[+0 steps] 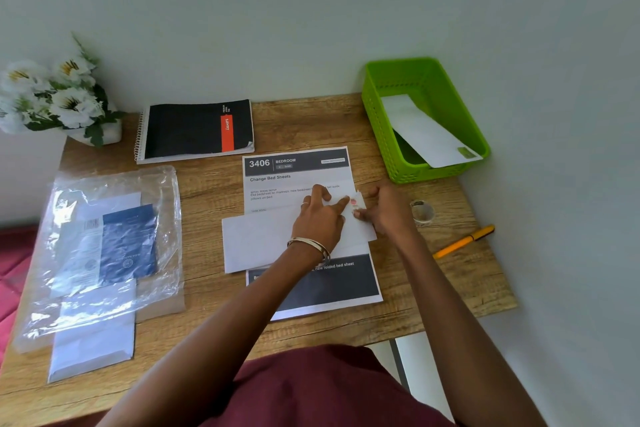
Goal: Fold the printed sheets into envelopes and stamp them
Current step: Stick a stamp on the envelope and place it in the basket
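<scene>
— Where's my one view sitting?
— On the head, facing forward and steeply down at the wooden desk (pixel 214 184); I see it close, both forearms entering from the near edge, the wall (pixel 311 10) filling the far half

Both arms outstretched, left hand (pixel 320 218) palm down with index finger extended, right hand (pixel 382 208) fingers curled

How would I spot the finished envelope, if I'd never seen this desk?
Look to the desk's far right corner for the bright green basket. The envelope lies slanted inside it, a green stamp at its near end; the other envelope under the hands carries a red one.
</scene>
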The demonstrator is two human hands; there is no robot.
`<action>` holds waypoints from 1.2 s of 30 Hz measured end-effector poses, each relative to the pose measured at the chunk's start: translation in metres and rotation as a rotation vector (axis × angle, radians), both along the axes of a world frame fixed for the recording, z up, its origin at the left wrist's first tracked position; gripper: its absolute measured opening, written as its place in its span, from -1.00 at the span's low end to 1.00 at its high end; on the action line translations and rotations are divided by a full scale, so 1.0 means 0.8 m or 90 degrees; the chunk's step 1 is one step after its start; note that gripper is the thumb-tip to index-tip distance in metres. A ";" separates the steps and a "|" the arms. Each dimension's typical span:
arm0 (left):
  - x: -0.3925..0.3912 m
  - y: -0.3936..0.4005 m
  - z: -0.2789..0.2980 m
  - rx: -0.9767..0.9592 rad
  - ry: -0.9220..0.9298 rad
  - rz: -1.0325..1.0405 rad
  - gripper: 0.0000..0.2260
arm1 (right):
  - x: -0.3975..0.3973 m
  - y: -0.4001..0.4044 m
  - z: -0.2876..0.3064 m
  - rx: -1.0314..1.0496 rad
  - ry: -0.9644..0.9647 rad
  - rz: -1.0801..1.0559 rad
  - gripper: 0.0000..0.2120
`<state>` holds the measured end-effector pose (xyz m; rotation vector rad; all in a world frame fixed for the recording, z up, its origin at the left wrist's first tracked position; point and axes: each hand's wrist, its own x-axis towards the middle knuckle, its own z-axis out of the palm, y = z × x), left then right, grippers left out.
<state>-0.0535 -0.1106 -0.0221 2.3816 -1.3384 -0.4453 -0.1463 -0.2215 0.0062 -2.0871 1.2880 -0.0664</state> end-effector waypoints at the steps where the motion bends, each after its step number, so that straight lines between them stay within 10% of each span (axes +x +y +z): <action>1: 0.000 0.000 0.000 0.001 0.000 -0.003 -0.62 | 0.000 -0.003 0.002 0.019 -0.004 -0.010 -0.50; 36: 0.000 -0.001 0.002 0.022 0.001 -0.005 -0.62 | 0.002 -0.005 -0.005 0.041 -0.068 -0.008 -0.58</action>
